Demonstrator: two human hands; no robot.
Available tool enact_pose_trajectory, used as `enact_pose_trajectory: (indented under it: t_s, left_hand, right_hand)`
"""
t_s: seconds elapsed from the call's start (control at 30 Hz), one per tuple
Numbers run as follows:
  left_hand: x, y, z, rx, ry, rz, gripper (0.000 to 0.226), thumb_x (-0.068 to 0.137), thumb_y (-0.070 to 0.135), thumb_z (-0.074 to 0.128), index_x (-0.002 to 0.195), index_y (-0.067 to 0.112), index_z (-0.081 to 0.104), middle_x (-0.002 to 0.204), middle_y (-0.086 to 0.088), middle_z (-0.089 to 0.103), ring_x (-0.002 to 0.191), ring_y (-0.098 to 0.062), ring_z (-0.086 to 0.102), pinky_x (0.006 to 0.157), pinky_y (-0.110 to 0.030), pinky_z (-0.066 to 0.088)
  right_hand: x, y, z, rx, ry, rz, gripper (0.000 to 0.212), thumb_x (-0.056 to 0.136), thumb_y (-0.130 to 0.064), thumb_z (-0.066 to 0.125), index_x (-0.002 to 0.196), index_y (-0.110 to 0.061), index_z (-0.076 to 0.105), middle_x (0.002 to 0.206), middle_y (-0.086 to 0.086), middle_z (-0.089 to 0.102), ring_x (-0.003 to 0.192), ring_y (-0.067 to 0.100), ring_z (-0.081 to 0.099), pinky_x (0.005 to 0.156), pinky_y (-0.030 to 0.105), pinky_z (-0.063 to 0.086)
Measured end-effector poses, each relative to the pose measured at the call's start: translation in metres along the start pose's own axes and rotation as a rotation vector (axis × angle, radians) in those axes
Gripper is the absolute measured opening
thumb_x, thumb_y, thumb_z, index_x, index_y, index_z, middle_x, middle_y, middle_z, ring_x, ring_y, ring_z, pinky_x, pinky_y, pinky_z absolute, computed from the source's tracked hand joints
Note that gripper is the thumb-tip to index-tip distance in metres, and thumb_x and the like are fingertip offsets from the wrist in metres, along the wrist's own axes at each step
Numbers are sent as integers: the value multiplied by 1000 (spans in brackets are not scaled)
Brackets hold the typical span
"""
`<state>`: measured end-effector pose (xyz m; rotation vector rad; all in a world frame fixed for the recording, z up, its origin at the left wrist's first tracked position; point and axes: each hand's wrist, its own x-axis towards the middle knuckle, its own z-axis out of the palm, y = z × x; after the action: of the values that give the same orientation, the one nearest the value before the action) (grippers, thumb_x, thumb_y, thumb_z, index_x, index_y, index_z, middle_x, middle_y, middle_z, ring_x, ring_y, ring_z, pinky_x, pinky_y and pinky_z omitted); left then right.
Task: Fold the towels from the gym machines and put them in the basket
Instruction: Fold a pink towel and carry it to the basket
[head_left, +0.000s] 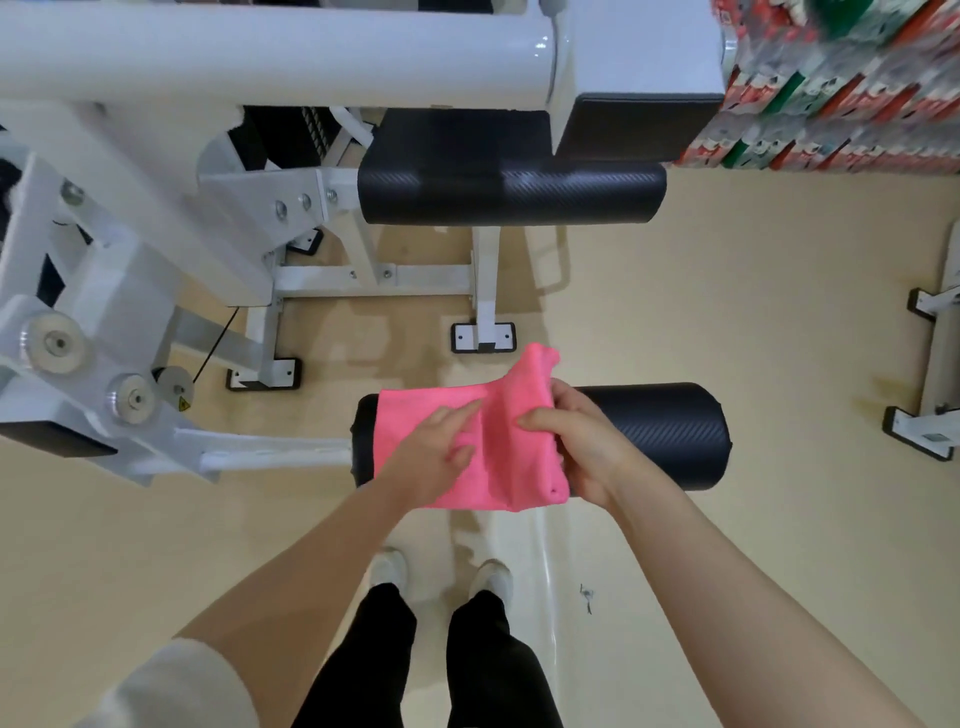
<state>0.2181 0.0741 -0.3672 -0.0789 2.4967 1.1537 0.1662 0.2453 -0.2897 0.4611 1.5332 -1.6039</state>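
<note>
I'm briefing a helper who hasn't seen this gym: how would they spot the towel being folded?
Find the white gym machine; its nearer black roller pad sticks out low in front. The towel lies draped over that pad's left end, the only bright pink thing around.

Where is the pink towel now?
In the head view, the pink towel lies over the nearer black roller pad, between both hands, low and centre.

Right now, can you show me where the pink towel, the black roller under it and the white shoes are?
pink towel (415, 410): head view, flat left part.
black foam roller (654, 434): head view, bare right half.
white shoes (389, 566): head view, toe of the shoe on the picture's left.
</note>
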Motion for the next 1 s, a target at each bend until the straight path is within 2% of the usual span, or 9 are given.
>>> enact_pose_trajectory:
  t_s: [0.1,0.23,0.3,0.4,0.5,0.6,0.7,0.87,1.0]
  left_hand:
    - [-24,-26,-23,-313,49,-67,35,97,17,42,132,16,48,92,6,60,76,7,54,80,-9,41]
    - [-36,-44,-56,-945,77,-410,32,100,28,35,120,11,54,91,-5,66,75,-15,64,77,-29,52]
    - [-37,-47,-66,-1029,21,-502,40,100,39,25,115,14,53,97,-8,65,83,-20,63,83,-32,50]
    - [-37,-46,-64,-913,-32,-513,41,99,46,27,107,19,57,96,-4,67,83,-18,66,75,-28,53]
    - [-32,-46,-56,-740,75,-450,29,96,32,48,112,8,52,88,-1,61,83,-22,62,72,-30,54]
    - [-23,-44,-54,-383,121,-406,36,89,20,60,118,4,48,95,-4,59,96,-29,58,80,-35,47]
    - [-17,-43,-53,-124,109,-403,40,91,22,54,122,0,42,112,-15,60,104,-34,57,74,-30,40]
    - [-13,-46,-51,48,109,-376,40,94,27,46,123,1,37,116,-19,58,104,-37,57,78,-39,45]
    - [-15,-36,-53,63,118,-347,45,91,7,43,133,-3,28,134,-23,40,117,-39,48,91,-44,42]
  right_hand:
    - [8,4,50,8,-10,-29,25,86,3,49,97,-19,51,71,1,51,41,9,48,41,18,36]
    - [27,26,102,-69,39,-45,30,86,3,52,114,-8,47,75,3,52,36,1,48,37,16,38]
    - [38,39,117,-156,86,-59,41,87,-5,58,125,-5,43,75,3,53,39,2,49,40,17,40]
    - [43,48,127,-293,99,-65,53,90,-22,58,138,-13,36,79,1,57,63,10,56,65,24,50]
    - [39,54,115,-411,204,-200,40,94,-19,51,133,-14,47,96,-2,62,85,13,59,88,30,50]
    - [36,66,90,-673,561,-341,29,91,-9,51,118,-11,60,116,5,56,104,20,56,92,24,41]
    - [37,78,71,-747,766,-231,32,88,-10,52,120,-9,53,124,10,47,113,28,48,93,37,42]
    - [37,81,65,-466,637,-88,46,85,-16,61,126,-7,42,110,6,52,94,21,53,84,35,45]
    - [15,76,66,-31,407,-58,35,76,-11,62,110,-3,58,102,11,63,94,27,60,78,33,51]
